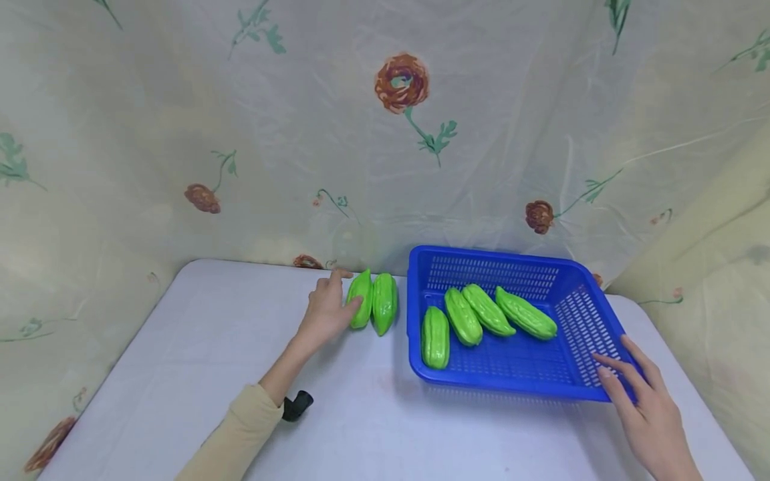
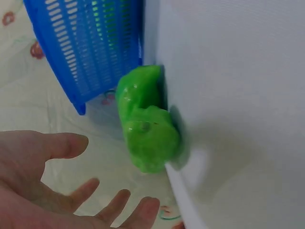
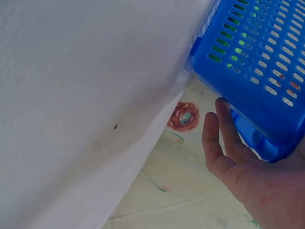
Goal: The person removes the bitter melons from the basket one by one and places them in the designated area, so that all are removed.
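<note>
My left hand [image 1: 325,308] is beside two glossy green ridged bitter melons lying side by side near the table's back edge. Its fingers are spread and slightly bent, the thumb overlapping the left bitter melon [image 1: 359,300] in the head view. In the left wrist view a gap shows between these fingers and the nearer bitter melon [image 2: 150,138]. The right bitter melon [image 1: 385,302] lies closer to the basket. My right hand [image 1: 650,414] holds the front right corner of the blue plastic basket [image 1: 511,382], fingers on both sides of the rim.
Inside the basket lie several more green bitter melons [image 1: 463,317]. A small black object [image 1: 297,405] shows beside the left wrist. The white table [image 1: 198,347] is bordered by a flower-patterned curtain [image 1: 337,133] at the back and sides.
</note>
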`<state>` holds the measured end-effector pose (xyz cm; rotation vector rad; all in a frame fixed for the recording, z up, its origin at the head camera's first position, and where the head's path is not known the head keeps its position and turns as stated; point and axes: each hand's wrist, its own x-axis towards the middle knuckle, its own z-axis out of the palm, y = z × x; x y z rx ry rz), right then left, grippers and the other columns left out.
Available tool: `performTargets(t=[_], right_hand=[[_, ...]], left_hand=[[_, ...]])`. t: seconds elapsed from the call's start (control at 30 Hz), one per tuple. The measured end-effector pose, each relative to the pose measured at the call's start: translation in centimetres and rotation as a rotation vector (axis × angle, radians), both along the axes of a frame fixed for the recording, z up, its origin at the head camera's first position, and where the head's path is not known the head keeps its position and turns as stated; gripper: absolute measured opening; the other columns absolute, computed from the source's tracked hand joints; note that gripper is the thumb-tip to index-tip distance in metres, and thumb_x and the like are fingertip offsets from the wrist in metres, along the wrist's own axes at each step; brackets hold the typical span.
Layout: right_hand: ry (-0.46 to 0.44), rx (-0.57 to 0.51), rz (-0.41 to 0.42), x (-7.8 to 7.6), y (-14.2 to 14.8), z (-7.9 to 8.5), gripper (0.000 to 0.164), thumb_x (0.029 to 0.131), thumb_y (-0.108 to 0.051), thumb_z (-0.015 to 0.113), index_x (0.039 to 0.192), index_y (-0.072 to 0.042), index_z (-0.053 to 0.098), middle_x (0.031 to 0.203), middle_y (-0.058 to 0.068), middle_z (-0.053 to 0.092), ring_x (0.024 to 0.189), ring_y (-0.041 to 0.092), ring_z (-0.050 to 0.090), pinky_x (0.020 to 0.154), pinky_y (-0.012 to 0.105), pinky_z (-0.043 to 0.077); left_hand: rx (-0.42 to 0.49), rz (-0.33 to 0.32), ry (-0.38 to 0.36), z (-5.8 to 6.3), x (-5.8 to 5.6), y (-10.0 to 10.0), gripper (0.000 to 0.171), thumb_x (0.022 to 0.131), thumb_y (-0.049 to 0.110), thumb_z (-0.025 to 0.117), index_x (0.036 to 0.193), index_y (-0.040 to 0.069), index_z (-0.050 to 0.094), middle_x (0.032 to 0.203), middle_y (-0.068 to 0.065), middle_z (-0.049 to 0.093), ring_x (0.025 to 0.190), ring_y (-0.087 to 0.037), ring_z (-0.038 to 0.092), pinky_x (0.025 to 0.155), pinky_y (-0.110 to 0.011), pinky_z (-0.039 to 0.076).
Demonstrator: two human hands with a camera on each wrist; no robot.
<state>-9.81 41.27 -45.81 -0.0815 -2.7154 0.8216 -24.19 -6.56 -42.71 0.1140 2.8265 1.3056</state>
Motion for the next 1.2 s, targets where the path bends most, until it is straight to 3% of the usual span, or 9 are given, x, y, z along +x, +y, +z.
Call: performTargets(t=[0.2, 0.37, 0.57, 0.7, 0.87, 0.97, 1.2], right_hand=[[-0.013, 0.004, -0.010, 0.0, 0.0, 0.0, 0.045, 0.116, -0.031, 0.047, 0.147, -0.002, 0.061, 0.180, 0.018, 0.020, 0.159, 0.063, 0.020, 0.115, 0.089, 0.020], [-0.014, 0.002, -0.009, 0.0, -0.1, 0.1, 0.045, 0.116, -0.031, 0.046, 0.147, -0.002, 0.061, 0.181, 0.019, 0.019, 0.159, 0.063, 0.019, 0.116, 0.089, 0.019], [-0.007, -0.006, -0.003, 0.1, -0.1, 0.1, 0.045, 0.116, -0.030, 0.047, 0.147, -0.001, 0.062, 0.180, 0.019, 0.020, 0.159, 0.063, 0.020, 0.116, 0.089, 0.019], [-0.007, -0.005, 0.001, 0.0, 0.0, 0.1, 0.044, 0.116, -0.030, 0.046, 0.147, -0.002, 0.061, 0.180, 0.019, 0.020, 0.159, 0.064, 0.020, 0.116, 0.089, 0.019], [0.000, -0.001, 0.003, 0.0, 0.0, 0.0, 0.044, 0.116, -0.030, 0.046, 0.147, -0.002, 0.061, 0.180, 0.018, 0.020, 0.159, 0.063, 0.020, 0.116, 0.089, 0.019], [0.001, -0.002, 0.003, 0.1, 0.0, 0.0, 0.044, 0.116, -0.030, 0.047, 0.146, -0.002, 0.062, 0.180, 0.018, 0.021, 0.159, 0.063, 0.021, 0.116, 0.089, 0.019], [0.011, -0.014, 0.010, 0.0, 0.0, 0.1, 0.043, 0.116, -0.029, 0.048, 0.145, -0.002, 0.063, 0.180, 0.018, 0.022, 0.159, 0.063, 0.021, 0.116, 0.089, 0.019]], left_hand=[[-0.021, -0.044, 0.070, 2.3, 0.9, 1.4, 0.057, 0.106, 0.024, 0.067, 0.156, 0.007, 0.044, 0.159, -0.032, 0.045, 0.136, -0.055, 0.051, 0.106, -0.067, 0.052], [0.002, -0.150, 0.136, 4.3, 1.6, 2.9, 0.055, 0.106, 0.023, 0.068, 0.155, 0.006, 0.048, 0.154, -0.029, 0.053, 0.141, -0.052, 0.054, 0.110, -0.066, 0.053], [0.006, -0.292, 0.143, 6.0, 1.6, 4.7, 0.056, 0.108, 0.022, 0.065, 0.156, 0.004, 0.041, 0.150, -0.022, 0.062, 0.139, -0.041, 0.061, 0.112, -0.056, 0.055], [-0.055, -0.418, 0.184, 6.9, 1.2, 5.9, 0.049, 0.109, 0.021, 0.065, 0.151, 0.003, 0.046, 0.144, -0.020, 0.066, 0.135, -0.037, 0.065, 0.108, -0.050, 0.058], [-0.178, -0.656, 0.177, 8.0, 0.5, 7.5, 0.029, 0.110, 0.018, 0.063, 0.137, 0.007, 0.059, 0.138, -0.012, 0.069, 0.136, -0.029, 0.063, 0.114, -0.043, 0.054], [-0.256, -0.781, 0.158, 8.4, 0.2, 8.8, 0.029, 0.110, 0.020, 0.063, 0.137, 0.008, 0.060, 0.140, -0.009, 0.069, 0.137, -0.026, 0.063, 0.114, -0.040, 0.053], [-0.387, -0.922, 0.052, 10.0, -0.3, 11.9, 0.034, 0.111, 0.023, 0.062, 0.143, 0.014, 0.058, 0.147, -0.010, 0.069, 0.138, -0.025, 0.064, 0.112, -0.034, 0.053]])
